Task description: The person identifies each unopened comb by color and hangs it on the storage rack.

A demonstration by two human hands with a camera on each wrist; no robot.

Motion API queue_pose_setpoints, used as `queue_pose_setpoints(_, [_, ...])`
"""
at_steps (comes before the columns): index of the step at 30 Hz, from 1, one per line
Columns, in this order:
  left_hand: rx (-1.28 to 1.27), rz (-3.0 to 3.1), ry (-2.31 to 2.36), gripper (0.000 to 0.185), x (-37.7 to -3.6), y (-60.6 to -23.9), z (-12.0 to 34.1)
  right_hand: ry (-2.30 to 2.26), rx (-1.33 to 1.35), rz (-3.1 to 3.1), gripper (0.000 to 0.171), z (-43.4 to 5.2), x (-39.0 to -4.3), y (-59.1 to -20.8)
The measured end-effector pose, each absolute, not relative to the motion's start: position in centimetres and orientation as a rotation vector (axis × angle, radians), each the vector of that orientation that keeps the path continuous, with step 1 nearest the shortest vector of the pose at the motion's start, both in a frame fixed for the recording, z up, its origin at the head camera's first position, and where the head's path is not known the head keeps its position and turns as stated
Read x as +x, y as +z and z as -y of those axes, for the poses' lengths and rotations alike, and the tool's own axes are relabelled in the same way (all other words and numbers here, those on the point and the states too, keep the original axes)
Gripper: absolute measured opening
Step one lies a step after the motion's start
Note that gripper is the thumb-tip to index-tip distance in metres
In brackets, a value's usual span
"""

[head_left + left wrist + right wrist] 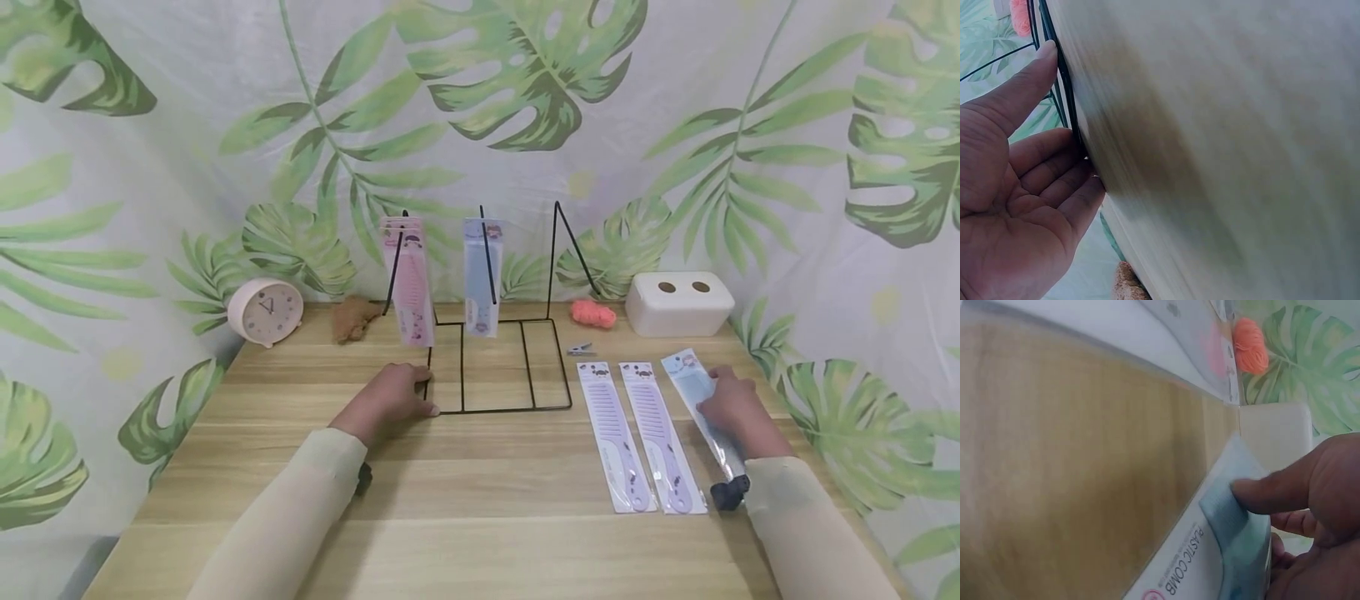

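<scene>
1. Resting on the wooden table [465, 508], nearest the viewer, two sleeved forearms reach forward, one on each side.
2. Near right, two packaged purple combs [641, 433] lie flat side by side, running near to far.
3. Just right of them lies a packaged blue comb [693, 392], angled. The right hand [738, 408] covers its near half; in the right wrist view the thumb [1272, 490] presses on top of the packet while the other fingers curl at its edge, so it looks like a pinch, though the blur leaves that unsure.
4. Left of centre, the left hand [390, 396] sits at the near left corner of the black wire rack [495, 367]. The left wrist view shows its fingers [1054, 175] relaxed and close together, tips touching the wire, thumb straight along it.
5. Hanging on the rack's uprights are a pink comb packet [408, 279] on the left and a blue comb packet [482, 275] at the middle.
6. Farther back stand a round clock [265, 311] on the left, a brown fuzzy lump [352, 319], an orange fuzzy lump [594, 314], a small clip [579, 349] and a white box [678, 302] with two holes on the right.
7. Behind everything hangs a leaf-print cloth [675, 125].
</scene>
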State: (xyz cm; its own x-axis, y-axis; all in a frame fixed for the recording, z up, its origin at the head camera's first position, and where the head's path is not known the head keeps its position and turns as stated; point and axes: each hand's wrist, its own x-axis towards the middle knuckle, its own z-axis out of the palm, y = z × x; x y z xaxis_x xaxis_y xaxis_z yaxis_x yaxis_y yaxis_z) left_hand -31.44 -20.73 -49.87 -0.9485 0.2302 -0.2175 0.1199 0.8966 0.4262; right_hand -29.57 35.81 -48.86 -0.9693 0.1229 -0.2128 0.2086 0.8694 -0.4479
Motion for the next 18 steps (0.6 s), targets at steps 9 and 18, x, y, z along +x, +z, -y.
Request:
queue_pose_setpoints(9, [0.284, -2.805, 0.586, 0.079, -31.8, -50.0, 20.5, -0.807, 0.119, -3.047, 0.054, -36.4, -28.9, -46.0])
queue_pose_setpoints(18, [0.242, -2.795, 0.620, 0.079, -31.6, -50.0, 20.7, -1.369, -0.029, -3.024, 0.042, -33.5, -28.1, -41.7])
